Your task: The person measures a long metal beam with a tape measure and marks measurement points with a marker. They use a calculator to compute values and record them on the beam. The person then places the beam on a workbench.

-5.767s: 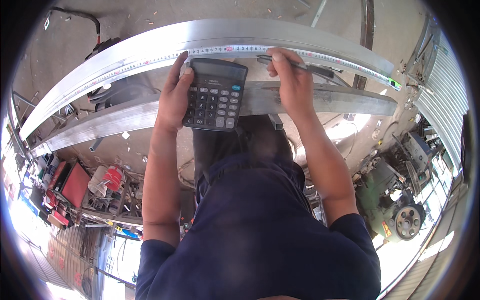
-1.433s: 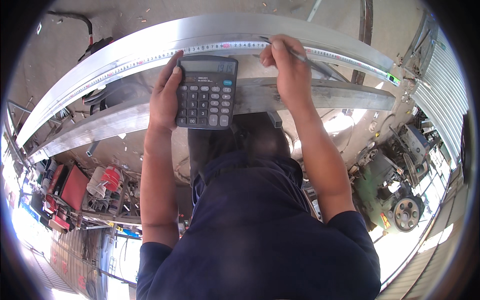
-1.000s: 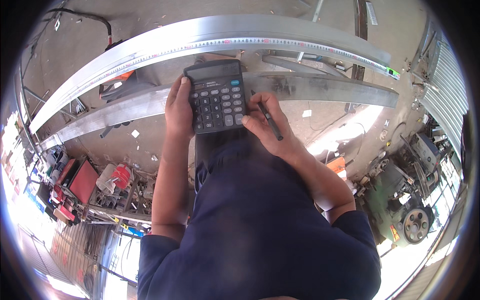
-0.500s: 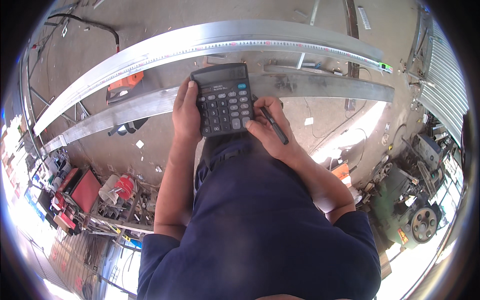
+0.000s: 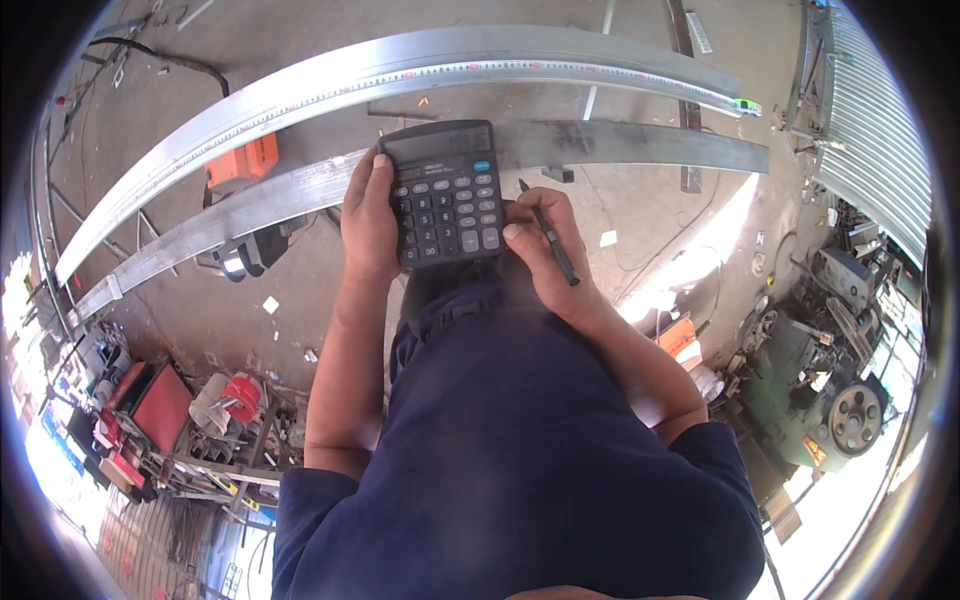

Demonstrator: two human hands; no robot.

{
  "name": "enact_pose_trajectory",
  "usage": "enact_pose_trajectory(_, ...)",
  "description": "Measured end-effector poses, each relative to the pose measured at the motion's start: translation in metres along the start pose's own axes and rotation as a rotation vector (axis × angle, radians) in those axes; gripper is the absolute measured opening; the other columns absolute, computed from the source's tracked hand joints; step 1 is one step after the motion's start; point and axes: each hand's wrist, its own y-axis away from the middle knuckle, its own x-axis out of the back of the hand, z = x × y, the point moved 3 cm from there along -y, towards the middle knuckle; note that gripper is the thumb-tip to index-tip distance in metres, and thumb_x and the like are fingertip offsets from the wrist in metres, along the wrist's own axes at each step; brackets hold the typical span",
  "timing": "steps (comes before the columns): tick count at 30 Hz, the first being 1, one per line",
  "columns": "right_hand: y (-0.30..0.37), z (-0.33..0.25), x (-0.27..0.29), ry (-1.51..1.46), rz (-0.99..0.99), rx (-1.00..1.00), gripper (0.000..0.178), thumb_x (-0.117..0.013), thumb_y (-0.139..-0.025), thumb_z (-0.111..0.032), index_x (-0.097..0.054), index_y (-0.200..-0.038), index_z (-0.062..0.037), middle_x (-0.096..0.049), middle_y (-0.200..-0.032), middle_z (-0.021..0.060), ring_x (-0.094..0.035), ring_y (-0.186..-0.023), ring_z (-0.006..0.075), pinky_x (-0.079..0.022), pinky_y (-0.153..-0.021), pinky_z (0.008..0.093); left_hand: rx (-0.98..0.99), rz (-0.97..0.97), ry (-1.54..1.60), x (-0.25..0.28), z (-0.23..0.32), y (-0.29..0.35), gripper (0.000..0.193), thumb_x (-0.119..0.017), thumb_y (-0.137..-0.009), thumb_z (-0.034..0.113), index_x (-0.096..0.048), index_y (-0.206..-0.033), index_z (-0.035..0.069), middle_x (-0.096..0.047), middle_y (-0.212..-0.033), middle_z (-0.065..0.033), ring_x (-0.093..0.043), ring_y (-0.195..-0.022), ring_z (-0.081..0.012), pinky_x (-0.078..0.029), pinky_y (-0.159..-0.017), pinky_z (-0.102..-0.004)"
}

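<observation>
A black calculator (image 5: 447, 195) with grey keys and one teal key is held up in front of my body. My left hand (image 5: 371, 222) grips its left side, thumb on the front near the display. Between the fingers of my right hand (image 5: 548, 245) is a black pen (image 5: 550, 240), slanting with its tip up and left. The right thumb lies at the calculator's lower right corner, close to the keys. Beyond the calculator, a tape measure (image 5: 480, 68) is stretched along a long silver metal bar (image 5: 400, 55); its green and white case (image 5: 746, 106) sits at the right end.
A second metal bar (image 5: 250, 195) runs behind the calculator, nearer me. An orange tool or box (image 5: 243, 163) is by the bars on the left. Left lies a red box (image 5: 160, 410) among clutter; right stands a green machine with a wheel (image 5: 855, 418). Cables and scraps litter the floor (image 5: 650, 210).
My right thumb has shifted slightly up and right, toward the calculator's edge, and the pen is a little more upright. The view has shifted, so the bars appear higher.
</observation>
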Motion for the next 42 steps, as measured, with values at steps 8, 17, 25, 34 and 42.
enact_pose_trajectory(8, 0.007, -0.01, 0.014, -0.012, 0.029, 0.054, 0.033, -0.054, -0.102, -0.003, -0.045, -0.134, -0.0028, -0.064, -0.118, 0.0141, -0.065, -0.103, 0.0172, -0.054, -0.09, 0.0318, -0.051, -0.003, -0.028, -0.01, 0.002, 0.011, 0.045, -0.048, -0.108, 0.025, -0.05, -0.142, -0.004, -0.068, -0.117, -0.0112, -0.07, -0.098, -0.016, -0.057, -0.084, -0.0291)
enact_pose_trajectory(17, -0.023, -0.027, 0.077, -0.025, 0.057, 0.002, 0.03, -0.05, -0.108, -0.016, -0.049, -0.134, -0.0016, -0.066, -0.113, 0.0121, -0.065, -0.094, 0.0157, -0.053, -0.087, 0.03, -0.096, -0.036, -0.033, -0.072, -0.006, -0.003, 0.043, -0.044, -0.109, 0.022, -0.052, -0.142, -0.005, -0.068, -0.12, -0.0146, -0.07, -0.101, -0.018, -0.058, -0.086, -0.0303)
enact_pose_trajectory(25, -0.082, -0.029, 0.167, 0.017, 0.036, -0.039, 0.035, -0.052, -0.11, -0.028, -0.06, -0.13, -0.0004, -0.069, -0.095, 0.0079, -0.065, -0.087, 0.0135, -0.053, -0.082, 0.0276, -0.073, 0.04, -0.134, -0.108, -0.046, -0.051, 0.046, -0.044, -0.109, 0.023, -0.049, -0.145, -0.005, -0.067, -0.122, -0.015, -0.068, -0.105, -0.0187, -0.056, -0.089, -0.03)
enact_pose_trajectory(34, -0.169, -0.026, 0.18, 0.207, -0.017, -0.016, 0.026, -0.06, -0.105, -0.021, -0.07, -0.113, 0.0016, -0.065, -0.086, 0.0046, -0.06, -0.082, 0.0109, -0.049, -0.077, 0.0274, -0.026, 0.103, -0.12, -0.093, -0.056, -0.104, 0.051, -0.051, -0.108, 0.024, -0.044, -0.151, -0.002, -0.065, -0.129, -0.0143, -0.065, -0.111, -0.018, -0.053, -0.095, -0.0295)
enact_pose_trajectory(42, -0.235, -0.004, 0.138, 0.152, 0.139, -0.01, 0.024, -0.067, -0.1, -0.024, -0.065, -0.104, 0.0, -0.061, -0.072, -0.0003, -0.055, -0.07, 0.006, -0.045, -0.064, 0.0241, 0.043, 0.072, -0.105, -0.072, -0.059, -0.144, 0.049, -0.051, -0.109, 0.022, -0.045, -0.153, 0.003, -0.063, -0.133, -0.0133, -0.064, -0.114, -0.0172, -0.053, -0.096, -0.0297)
